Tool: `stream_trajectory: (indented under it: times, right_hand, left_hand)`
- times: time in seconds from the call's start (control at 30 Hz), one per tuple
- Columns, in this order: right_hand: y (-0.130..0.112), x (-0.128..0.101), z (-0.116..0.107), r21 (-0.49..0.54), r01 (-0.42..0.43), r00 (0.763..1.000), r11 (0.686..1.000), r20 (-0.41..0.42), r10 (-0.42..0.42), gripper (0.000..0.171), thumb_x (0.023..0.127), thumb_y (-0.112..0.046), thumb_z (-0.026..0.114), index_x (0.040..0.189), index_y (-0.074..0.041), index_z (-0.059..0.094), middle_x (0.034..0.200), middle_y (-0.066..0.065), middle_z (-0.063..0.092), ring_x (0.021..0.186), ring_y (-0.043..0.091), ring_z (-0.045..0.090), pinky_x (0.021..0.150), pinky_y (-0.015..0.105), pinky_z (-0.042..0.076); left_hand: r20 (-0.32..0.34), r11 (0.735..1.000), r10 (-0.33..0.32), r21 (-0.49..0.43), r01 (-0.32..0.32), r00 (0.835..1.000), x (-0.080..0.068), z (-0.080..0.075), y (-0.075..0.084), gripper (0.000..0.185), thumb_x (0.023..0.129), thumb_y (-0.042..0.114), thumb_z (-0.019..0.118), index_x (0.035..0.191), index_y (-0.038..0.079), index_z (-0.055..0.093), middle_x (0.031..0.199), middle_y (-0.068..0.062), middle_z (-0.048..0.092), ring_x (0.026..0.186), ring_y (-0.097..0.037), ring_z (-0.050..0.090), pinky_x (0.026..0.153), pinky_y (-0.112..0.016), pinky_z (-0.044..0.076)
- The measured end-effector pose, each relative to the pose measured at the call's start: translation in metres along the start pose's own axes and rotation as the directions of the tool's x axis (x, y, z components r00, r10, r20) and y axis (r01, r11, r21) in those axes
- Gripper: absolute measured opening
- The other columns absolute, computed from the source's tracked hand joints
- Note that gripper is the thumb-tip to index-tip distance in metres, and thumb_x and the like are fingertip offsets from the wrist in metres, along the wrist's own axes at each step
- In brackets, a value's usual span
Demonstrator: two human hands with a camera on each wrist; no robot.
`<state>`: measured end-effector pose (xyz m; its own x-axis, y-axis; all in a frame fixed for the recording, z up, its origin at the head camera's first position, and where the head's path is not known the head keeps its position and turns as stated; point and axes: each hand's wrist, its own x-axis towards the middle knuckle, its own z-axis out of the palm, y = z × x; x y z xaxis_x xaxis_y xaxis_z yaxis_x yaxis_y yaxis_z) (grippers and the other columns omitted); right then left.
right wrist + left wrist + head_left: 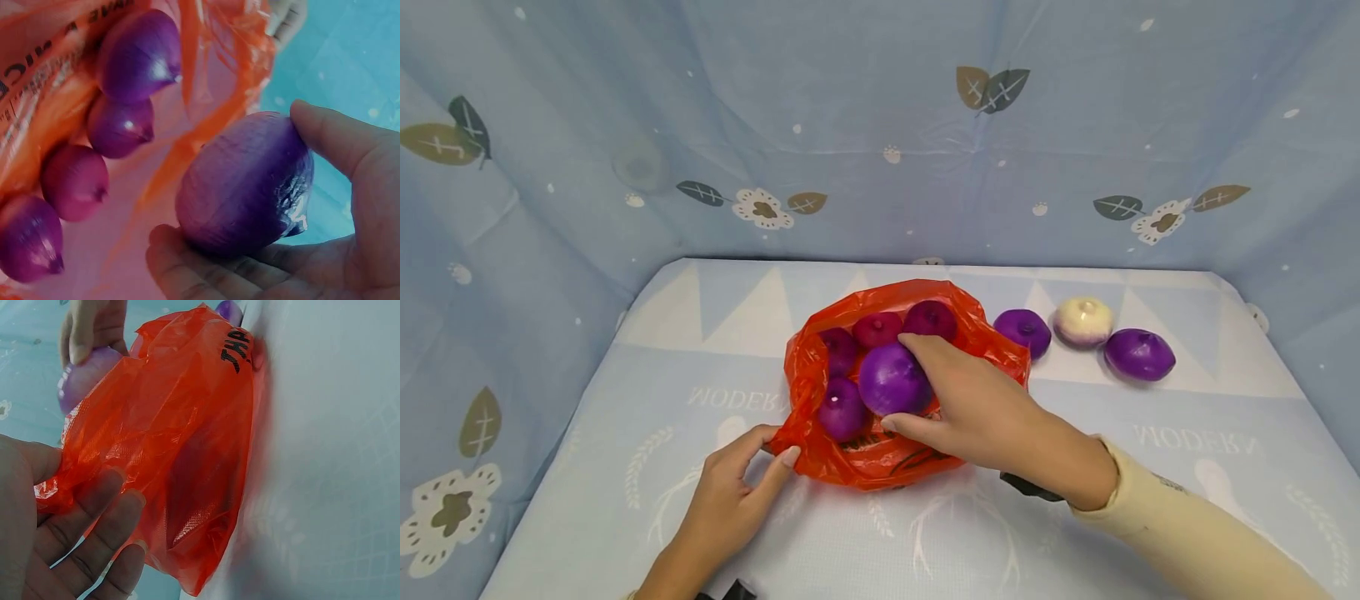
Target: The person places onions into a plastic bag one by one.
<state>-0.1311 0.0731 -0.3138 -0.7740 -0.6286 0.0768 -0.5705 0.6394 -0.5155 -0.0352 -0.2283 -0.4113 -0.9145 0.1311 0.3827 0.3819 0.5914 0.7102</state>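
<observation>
Three onions (1138, 356) right of bag (857, 475), four onions (842, 410) inside, table (820, 550) beneath

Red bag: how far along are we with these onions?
Looks done: four purple onions lie inside the red bag. In hand: the right hand holds another purple onion at the bag's open mouth, while the left hand grips the bag's edge. Likely left, if they are being bagged: that held onion, then two more purple onions and one pale onion, on the table outside the bag.

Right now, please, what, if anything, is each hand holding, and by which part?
Right hand: a purple onion, by its sides; left hand: the red bag, by its rim.
</observation>
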Motion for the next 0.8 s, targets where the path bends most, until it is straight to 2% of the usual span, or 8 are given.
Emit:
stream_trajectory:
  times: [0.33, 0.57, 0.8]
  right_hand:
    - [0.015, 0.02, 0.027, -0.054, -0.042, 0.997, 0.998, 0.055, 0.045, 0.085, 0.088, -0.047, 0.084, 0.15, -0.002, 0.047, 0.142, 0.014, 0.056, 0.128, 0.027, 0.058, 0.103, 0.043, 0.054]
    - [0.027, 0.031, 0.039, -0.067, -0.063, 0.997, 0.996, 0.049, 0.066, 0.081, 0.087, -0.046, 0.085, 0.145, -0.002, 0.05, 0.134, 0.014, 0.057, 0.118, 0.027, 0.06, 0.1, 0.042, 0.055]
    - [0.034, 0.037, 0.048, -0.097, -0.103, 0.993, 0.99, 0.052, 0.108, 0.084, 0.087, -0.048, 0.084, 0.147, -0.002, 0.049, 0.13, 0.016, 0.054, 0.116, 0.031, 0.06, 0.101, 0.044, 0.055]
  left_hand:
    - [-0.007, 1.0, 0.006, 0.022, -0.006, 1.0, -0.001, 0.0, 0.0, 0.027, 0.092, 0.003, 0.079, 0.112, 0.019, 0.071, 0.099, 0.012, 0.071, 0.089, -0.009, 0.066, 0.088, -0.015, 0.05]
    - [-0.005, 1.0, 0.005, 0.02, -0.005, 1.0, -0.001, 0.001, 0.0, 0.027, 0.092, 0.004, 0.079, 0.113, 0.018, 0.071, 0.1, 0.011, 0.071, 0.089, -0.009, 0.066, 0.088, -0.015, 0.05]
    - [-0.019, 1.0, 0.025, 0.003, -0.025, 0.999, 0.0, 0.002, 0.001, 0.029, 0.09, 0.001, 0.079, 0.111, 0.019, 0.071, 0.098, 0.012, 0.071, 0.088, -0.008, 0.066, 0.087, -0.016, 0.05]
